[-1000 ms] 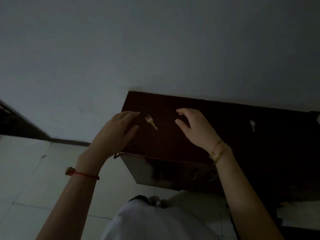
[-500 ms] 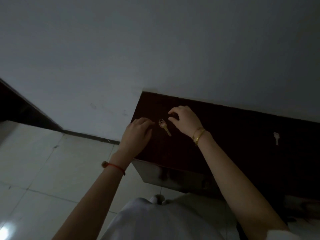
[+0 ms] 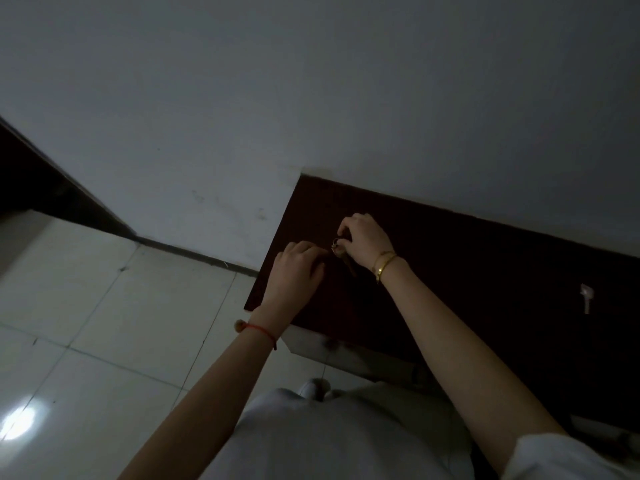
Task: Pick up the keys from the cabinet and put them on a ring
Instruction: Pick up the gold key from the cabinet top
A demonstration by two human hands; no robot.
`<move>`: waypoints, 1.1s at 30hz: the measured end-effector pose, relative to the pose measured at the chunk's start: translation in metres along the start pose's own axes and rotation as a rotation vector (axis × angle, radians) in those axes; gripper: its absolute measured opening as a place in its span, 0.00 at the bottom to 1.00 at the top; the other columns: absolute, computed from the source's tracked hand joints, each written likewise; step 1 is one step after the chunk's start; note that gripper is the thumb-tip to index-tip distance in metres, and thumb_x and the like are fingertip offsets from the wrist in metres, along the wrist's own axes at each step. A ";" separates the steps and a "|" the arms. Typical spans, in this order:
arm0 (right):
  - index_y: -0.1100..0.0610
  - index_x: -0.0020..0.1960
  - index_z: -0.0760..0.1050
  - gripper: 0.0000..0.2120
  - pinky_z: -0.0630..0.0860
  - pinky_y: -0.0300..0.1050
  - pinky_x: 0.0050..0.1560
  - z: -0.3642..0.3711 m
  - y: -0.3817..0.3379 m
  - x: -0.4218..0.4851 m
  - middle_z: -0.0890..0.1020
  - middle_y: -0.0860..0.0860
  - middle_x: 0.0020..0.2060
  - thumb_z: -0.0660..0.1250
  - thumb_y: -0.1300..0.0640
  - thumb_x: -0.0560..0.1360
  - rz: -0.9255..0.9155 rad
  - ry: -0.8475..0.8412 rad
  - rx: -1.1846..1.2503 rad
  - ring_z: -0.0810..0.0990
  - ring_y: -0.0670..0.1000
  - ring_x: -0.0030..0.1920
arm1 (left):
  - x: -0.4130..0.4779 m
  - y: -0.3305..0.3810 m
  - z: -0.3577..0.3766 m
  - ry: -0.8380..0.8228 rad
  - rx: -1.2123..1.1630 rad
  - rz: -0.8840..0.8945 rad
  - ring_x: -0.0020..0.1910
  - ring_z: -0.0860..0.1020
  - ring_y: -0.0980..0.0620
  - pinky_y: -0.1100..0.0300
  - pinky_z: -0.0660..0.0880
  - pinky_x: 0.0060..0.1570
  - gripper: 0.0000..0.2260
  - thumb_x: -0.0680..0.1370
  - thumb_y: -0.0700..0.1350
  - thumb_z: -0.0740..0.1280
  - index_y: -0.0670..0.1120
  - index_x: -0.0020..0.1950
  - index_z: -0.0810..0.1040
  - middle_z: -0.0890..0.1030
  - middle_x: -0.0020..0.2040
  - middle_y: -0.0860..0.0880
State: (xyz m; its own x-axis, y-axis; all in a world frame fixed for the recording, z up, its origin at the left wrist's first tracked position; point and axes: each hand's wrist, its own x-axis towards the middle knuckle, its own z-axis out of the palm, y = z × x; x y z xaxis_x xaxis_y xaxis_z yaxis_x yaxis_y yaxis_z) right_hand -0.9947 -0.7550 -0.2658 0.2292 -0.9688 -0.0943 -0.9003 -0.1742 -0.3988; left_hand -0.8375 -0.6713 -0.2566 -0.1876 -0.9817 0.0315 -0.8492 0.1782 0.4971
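I see right grip (image 3: pixel 363 239) pinching small brass key (image 3: pixel 341 252) | dark wooden cabinet (image 3: pixel 467 271) left corner | shaft points toward me | left grip (image 3: pixel 298 268) beside, curled, unclear

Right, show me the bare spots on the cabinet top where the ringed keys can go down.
Free: the dark cabinet top between the right forearm and the silver key, and the back strip along the wall. Crowded: the left corner, where both hands work the brass key.

No text, label, brand, number or sign can be read anywhere.
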 end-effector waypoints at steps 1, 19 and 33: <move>0.54 0.49 0.77 0.07 0.72 0.45 0.48 0.001 0.001 0.001 0.78 0.52 0.50 0.70 0.56 0.72 0.008 -0.014 0.005 0.74 0.52 0.55 | 0.000 -0.001 0.001 -0.003 0.001 -0.003 0.57 0.75 0.49 0.50 0.74 0.55 0.13 0.78 0.45 0.62 0.48 0.62 0.78 0.79 0.60 0.49; 0.54 0.42 0.77 0.03 0.75 0.43 0.50 -0.021 0.014 -0.009 0.82 0.52 0.45 0.70 0.57 0.72 0.134 -0.013 0.417 0.79 0.49 0.48 | 0.006 0.000 0.013 -0.034 -0.251 -0.095 0.56 0.78 0.53 0.57 0.77 0.58 0.16 0.77 0.45 0.66 0.47 0.65 0.77 0.80 0.60 0.48; 0.65 0.50 0.74 0.05 0.82 0.56 0.52 -0.051 0.013 -0.050 0.80 0.62 0.48 0.66 0.66 0.75 0.214 -0.016 1.193 0.82 0.58 0.51 | 0.011 0.019 0.005 -0.001 -0.653 -0.178 0.46 0.82 0.58 0.65 0.78 0.48 0.10 0.75 0.46 0.69 0.47 0.56 0.81 0.84 0.48 0.51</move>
State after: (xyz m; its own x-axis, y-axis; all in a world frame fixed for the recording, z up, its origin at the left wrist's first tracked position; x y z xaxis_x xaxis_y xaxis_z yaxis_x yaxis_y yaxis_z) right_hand -1.0369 -0.7181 -0.2199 0.1300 -0.9544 -0.2688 -0.0159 0.2691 -0.9630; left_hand -0.8585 -0.6782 -0.2511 -0.0732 -0.9924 -0.0994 -0.3945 -0.0628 0.9167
